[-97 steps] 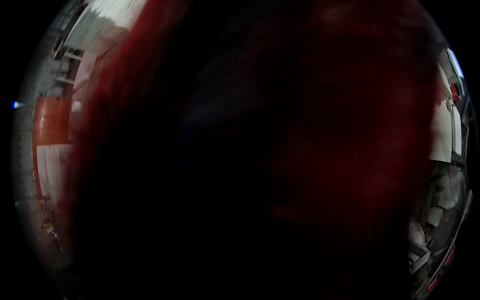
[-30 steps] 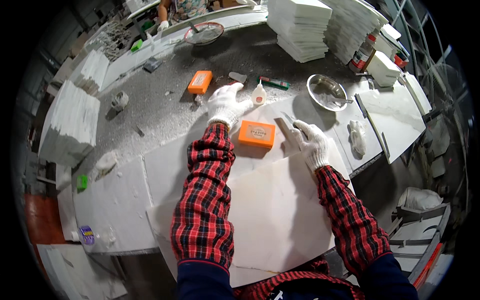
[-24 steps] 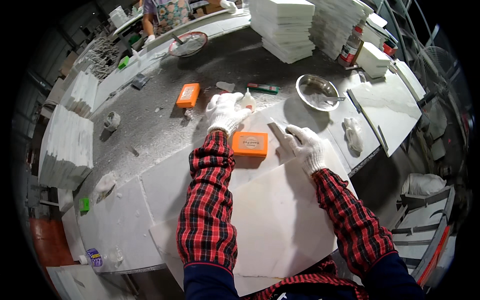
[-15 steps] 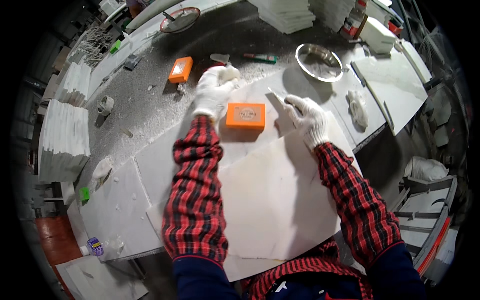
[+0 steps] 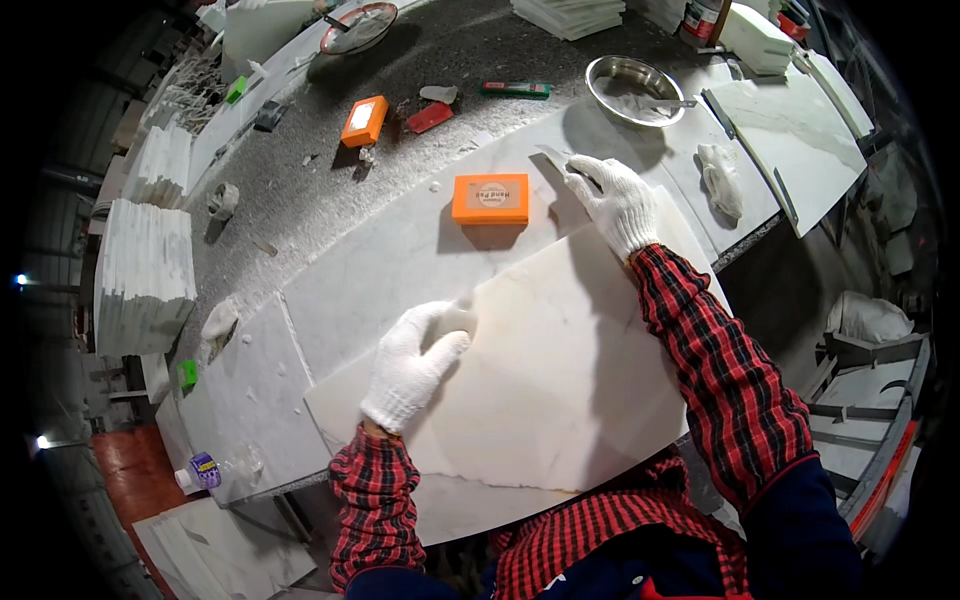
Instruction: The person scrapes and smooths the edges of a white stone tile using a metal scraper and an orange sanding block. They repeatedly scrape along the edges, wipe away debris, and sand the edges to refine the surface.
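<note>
The white marble slab [image 5: 560,370] is pressed flat by the gloved left hand [image 5: 412,366], while a putty knife [image 5: 556,160], gripped in the right hand [image 5: 614,200], is held at its far edge, no filler yet visibly spread.

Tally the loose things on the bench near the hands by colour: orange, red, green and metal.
Orange blocks: 2
Red piece: 1
Green tool: 1
Metal bowl: 1
Total: 5
</note>
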A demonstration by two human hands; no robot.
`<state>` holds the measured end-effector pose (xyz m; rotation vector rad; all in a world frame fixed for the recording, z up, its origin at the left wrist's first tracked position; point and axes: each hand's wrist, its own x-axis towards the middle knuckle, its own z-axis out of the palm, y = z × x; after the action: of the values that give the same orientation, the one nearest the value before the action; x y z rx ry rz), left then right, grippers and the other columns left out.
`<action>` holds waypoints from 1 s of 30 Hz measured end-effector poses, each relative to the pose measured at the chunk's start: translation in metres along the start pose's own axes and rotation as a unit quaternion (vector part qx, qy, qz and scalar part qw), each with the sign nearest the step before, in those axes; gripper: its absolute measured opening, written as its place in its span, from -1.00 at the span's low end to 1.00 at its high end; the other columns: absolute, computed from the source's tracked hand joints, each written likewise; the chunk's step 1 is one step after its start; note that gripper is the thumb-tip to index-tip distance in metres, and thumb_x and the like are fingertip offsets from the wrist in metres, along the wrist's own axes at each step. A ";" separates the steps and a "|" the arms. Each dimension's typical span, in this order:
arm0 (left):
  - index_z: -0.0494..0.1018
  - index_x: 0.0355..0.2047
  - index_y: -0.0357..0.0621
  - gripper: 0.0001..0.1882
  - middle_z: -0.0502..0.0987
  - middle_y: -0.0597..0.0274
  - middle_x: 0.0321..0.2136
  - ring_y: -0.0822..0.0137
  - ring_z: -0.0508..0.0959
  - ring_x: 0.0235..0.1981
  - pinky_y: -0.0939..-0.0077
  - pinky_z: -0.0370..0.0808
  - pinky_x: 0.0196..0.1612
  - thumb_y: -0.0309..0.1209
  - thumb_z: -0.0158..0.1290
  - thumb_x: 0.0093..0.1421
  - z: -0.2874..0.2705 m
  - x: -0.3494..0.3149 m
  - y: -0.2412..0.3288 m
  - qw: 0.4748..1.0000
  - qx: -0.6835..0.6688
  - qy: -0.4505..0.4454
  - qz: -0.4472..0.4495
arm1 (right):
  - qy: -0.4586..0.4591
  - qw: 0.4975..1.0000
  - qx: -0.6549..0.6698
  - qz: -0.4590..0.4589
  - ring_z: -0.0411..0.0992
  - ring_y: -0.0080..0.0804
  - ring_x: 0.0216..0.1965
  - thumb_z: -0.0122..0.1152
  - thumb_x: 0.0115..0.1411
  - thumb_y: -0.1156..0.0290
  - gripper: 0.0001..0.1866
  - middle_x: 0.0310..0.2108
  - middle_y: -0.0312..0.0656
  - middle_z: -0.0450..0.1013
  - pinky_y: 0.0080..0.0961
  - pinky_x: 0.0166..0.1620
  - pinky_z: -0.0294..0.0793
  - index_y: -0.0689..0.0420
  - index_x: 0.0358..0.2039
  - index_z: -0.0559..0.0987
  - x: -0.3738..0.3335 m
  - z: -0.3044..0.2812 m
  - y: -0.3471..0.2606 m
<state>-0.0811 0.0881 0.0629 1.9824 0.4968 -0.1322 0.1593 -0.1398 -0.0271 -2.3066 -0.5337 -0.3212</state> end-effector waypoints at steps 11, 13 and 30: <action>0.65 -0.07 -0.12 -0.59 0.66 0.03 -0.23 0.08 0.67 -0.21 0.31 0.57 -0.08 -0.11 0.20 0.20 0.016 0.015 0.013 0.963 0.262 0.000 0.066 | -0.002 1.000 -0.004 0.000 0.57 -0.10 -0.21 0.29 0.29 0.12 -0.76 -0.30 -0.15 0.59 -0.21 -0.14 0.54 -0.10 -0.11 0.69 -0.001 0.000 0.002; 0.65 -0.08 -0.13 -0.59 0.66 0.02 -0.24 0.06 0.67 -0.23 0.29 0.57 -0.09 -0.10 0.20 0.20 0.017 0.019 0.013 0.961 0.267 -0.001 0.070 | 0.002 1.000 0.002 -0.004 0.57 -0.11 -0.22 0.29 0.29 0.12 -0.76 -0.30 -0.15 0.58 -0.21 -0.14 0.54 -0.10 -0.11 0.69 -0.002 0.000 0.003; 0.64 -0.18 -0.14 -0.57 0.64 -0.01 -0.30 0.00 0.66 -0.25 0.22 0.57 -0.14 -0.05 0.15 0.17 0.018 0.030 0.015 0.944 0.317 -0.020 0.084 | 0.008 1.000 -0.002 -0.015 0.57 -0.12 -0.22 0.30 0.29 0.11 -0.75 -0.31 -0.15 0.58 -0.22 -0.15 0.54 -0.09 -0.11 0.69 -0.001 0.001 0.004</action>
<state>-0.0459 0.0756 0.0582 2.6365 0.2696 -0.2493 0.1610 -0.1419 -0.0311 -2.3000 -0.5608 -0.3553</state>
